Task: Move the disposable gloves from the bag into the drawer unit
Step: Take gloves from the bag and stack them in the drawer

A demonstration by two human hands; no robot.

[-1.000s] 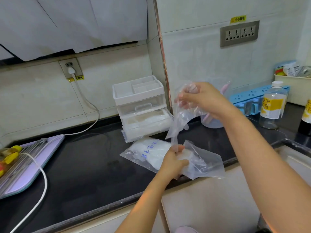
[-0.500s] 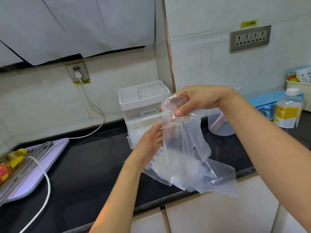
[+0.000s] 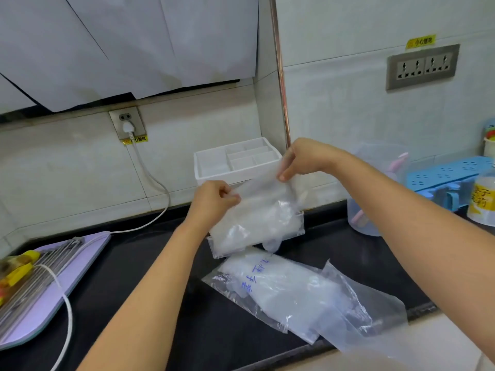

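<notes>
Glove (image 3: pixel 257 207) pinched between raised hands

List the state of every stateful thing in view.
left hand, pinching glove
right hand, pinching glove
glove, stretched between both hands
bottom drawer, pulled out, holds gloves
bag, lying on counter, gloves inside
plug, plugged in

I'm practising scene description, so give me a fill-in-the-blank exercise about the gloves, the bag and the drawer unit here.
1. The left hand and right hand pinch a clear disposable glove over the drawer unit's open ____ drawer.
2. The bag lies on a ____ countertop.
3. The handwriting on the bag is ____ in colour.
Missing words: bottom; black; blue.
</notes>
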